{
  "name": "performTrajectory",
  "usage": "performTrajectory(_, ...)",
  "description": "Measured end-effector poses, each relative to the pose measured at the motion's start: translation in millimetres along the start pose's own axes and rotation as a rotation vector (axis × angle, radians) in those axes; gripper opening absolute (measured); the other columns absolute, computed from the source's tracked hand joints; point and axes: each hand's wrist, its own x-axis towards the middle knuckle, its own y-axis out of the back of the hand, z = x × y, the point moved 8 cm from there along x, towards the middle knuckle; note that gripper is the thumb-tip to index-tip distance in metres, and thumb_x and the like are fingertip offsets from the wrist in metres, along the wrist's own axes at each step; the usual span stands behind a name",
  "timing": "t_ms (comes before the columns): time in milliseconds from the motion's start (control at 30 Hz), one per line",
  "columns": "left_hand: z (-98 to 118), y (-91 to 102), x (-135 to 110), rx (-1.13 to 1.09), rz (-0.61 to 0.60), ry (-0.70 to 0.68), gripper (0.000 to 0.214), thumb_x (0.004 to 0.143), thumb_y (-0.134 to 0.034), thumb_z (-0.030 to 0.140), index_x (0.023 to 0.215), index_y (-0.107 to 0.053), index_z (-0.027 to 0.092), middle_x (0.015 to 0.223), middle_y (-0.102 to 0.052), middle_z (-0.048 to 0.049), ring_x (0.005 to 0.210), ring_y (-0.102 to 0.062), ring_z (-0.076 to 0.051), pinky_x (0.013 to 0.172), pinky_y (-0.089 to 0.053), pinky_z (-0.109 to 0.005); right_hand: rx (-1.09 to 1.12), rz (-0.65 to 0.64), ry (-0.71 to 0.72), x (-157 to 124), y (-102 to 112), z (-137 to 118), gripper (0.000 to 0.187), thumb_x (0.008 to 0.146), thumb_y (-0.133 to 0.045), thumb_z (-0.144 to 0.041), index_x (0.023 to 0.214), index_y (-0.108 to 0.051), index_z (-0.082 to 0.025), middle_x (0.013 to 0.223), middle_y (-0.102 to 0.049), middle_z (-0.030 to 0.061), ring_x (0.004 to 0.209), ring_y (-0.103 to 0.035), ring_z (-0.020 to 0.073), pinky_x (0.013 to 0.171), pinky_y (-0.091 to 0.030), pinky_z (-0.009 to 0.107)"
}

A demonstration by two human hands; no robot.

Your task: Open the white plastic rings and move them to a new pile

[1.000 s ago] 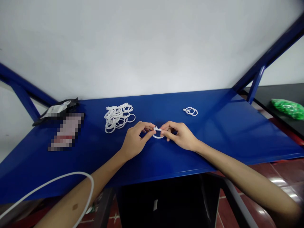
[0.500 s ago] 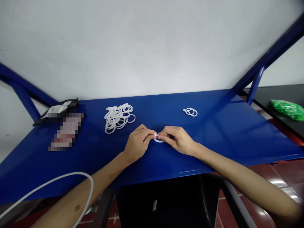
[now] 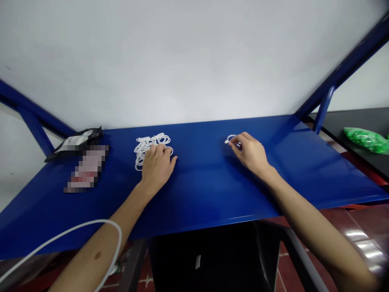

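Note:
A pile of thin white plastic rings (image 3: 141,151) lies on the blue tabletop, left of the middle. My left hand (image 3: 157,164) rests over the near right side of this pile, with its thumb held apart and its fingertips among the rings. Farther right, my right hand (image 3: 249,152) pinches a white plastic ring (image 3: 231,136) that has a small knob on its edge. Fingers hide part of that ring, and the other rings that lay at this spot are mostly covered by the hand.
On the left of the blue table (image 3: 197,194) lie a black plastic package (image 3: 77,142) and a blurred-out pinkish packet (image 3: 88,166). A white cable (image 3: 75,226) loops over my left forearm. A bag of green items (image 3: 366,140) sits on a dark surface at right.
My hands have parted from the table's middle. The left went to the ring pile; the right carried the white ring over to the rings at the right.

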Motion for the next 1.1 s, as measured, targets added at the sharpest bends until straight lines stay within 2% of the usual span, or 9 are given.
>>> performTrajectory(100,-1,-3.6,0,0.085,-0.039,-0.009,0.027,0.098,-0.052,0.03,0.093,-0.073,0.015,0.096,-0.063,-0.017,0.1,-0.053,-0.037,0.081,-0.043,-0.048,-0.091,-0.035,-0.048,5,-1,22,0.016,0.097,-0.06,-0.033,0.097,-0.071,-0.021,0.1,-0.065,0.0068,0.074,-0.058,0.0167,0.06,-0.04,0.029)
performTrajectory(267,20,1.1,-2,0.079,-0.038,-0.11,0.021,0.098,-0.054,0.024,0.089,-0.071,0.017,0.09,-0.065,-0.0125,0.093,-0.054,-0.032,0.078,-0.042,-0.044,-0.146,-0.129,-0.094,7,-14,34,0.018,0.097,-0.06,-0.034,0.099,-0.072,-0.021,0.104,-0.063,0.0092,0.086,-0.06,0.0213,0.061,-0.042,0.03)
performTrajectory(433,47,14.7,-11,-0.157,0.033,-0.276,0.02,0.101,-0.052,0.023,0.091,-0.068,0.018,0.074,-0.065,-0.0042,0.078,-0.057,-0.023,0.076,-0.043,-0.037,-0.152,-0.129,-0.103,6,-18,33,0.02,0.096,-0.06,-0.036,0.102,-0.072,-0.021,0.106,-0.062,0.0099,0.094,-0.059,0.0244,0.064,-0.045,0.032)
performTrajectory(600,61,23.9,-16,-0.352,0.067,-0.353,0.023,0.104,-0.048,0.022,0.091,-0.067,0.018,0.068,-0.064,0.0005,0.066,-0.056,-0.016,0.071,-0.043,-0.032,-0.114,-0.035,-0.08,2,-6,20,0.019,0.094,-0.063,-0.035,0.106,-0.071,-0.022,0.108,-0.062,0.0105,0.099,-0.06,0.0265,0.067,-0.049,0.034)
performTrajectory(667,62,27.1,-16,-0.399,0.091,-0.361,0.021,0.103,-0.049,0.023,0.091,-0.066,0.018,0.072,-0.068,0.0003,0.068,-0.058,-0.016,0.072,-0.044,-0.032,-0.04,-0.013,-0.034,0,-2,7,0.018,0.094,-0.063,-0.034,0.104,-0.07,-0.021,0.106,-0.063,0.0103,0.094,-0.062,0.0246,0.07,-0.051,0.035)
performTrajectory(733,62,30.7,-17,-0.44,0.124,-0.357,0.018,0.103,-0.052,0.024,0.093,-0.067,0.019,0.076,-0.071,0.0,0.071,-0.059,-0.016,0.073,-0.045,-0.032,0.099,-0.056,0.034,-4,-3,-10,0.017,0.094,-0.063,-0.035,0.101,-0.069,-0.02,0.103,-0.065,0.0089,0.083,-0.062,0.0204,0.073,-0.052,0.035)
performTrajectory(867,62,36.0,-17,-0.479,0.164,-0.351,0.017,0.102,-0.055,0.024,0.09,-0.067,0.02,0.079,-0.073,0.0008,0.07,-0.06,-0.015,0.072,-0.044,-0.032,0.472,-0.285,0.139,-17,-20,-52,0.022,0.096,-0.063,-0.04,0.104,-0.068,-0.02,0.101,-0.071,0.0063,0.076,-0.064,0.0162,0.072,-0.052,0.032)
performTrajectory(967,63,38.4,-17,-0.473,0.187,-0.363,0.019,0.102,-0.055,0.024,0.087,-0.067,0.021,0.075,-0.072,0.0015,0.068,-0.059,-0.015,0.071,-0.044,-0.032,0.681,-0.421,0.11,-29,-31,-73,0.025,0.096,-0.062,-0.043,0.104,-0.068,-0.02,0.094,-0.073,0.0037,0.072,-0.065,0.0141,0.066,-0.051,0.028)
performTrajectory(1100,64,36.1,-18,-0.491,0.199,-0.354,0.013,0.1,-0.057,0.023,0.09,-0.064,0.02,0.075,-0.071,0.002,0.067,-0.061,-0.015,0.07,-0.044,-0.032,0.854,-0.465,0.018,-36,-38,-78,0.025,0.094,-0.066,-0.044,0.1,-0.067,-0.019,0.074,-0.069,-0.0009,0.062,-0.062,0.0122,0.06,-0.048,0.025)
